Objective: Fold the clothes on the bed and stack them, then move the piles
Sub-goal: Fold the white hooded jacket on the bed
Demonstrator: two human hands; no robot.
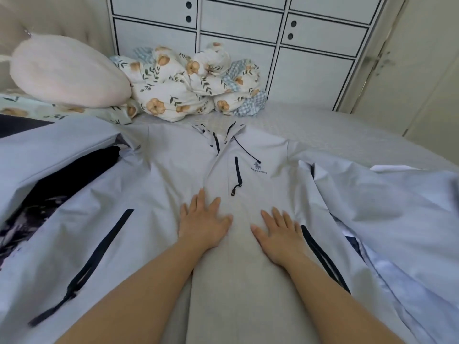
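left hand (202, 223) flat, fingers spread | right hand (279, 233) same | both on jacket (173, 170)

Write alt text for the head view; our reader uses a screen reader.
Both hands, left hand and right hand, press flat on a pale grey jacket spread front-up on the bed. A floral duvet and pink pillow lie behind it.
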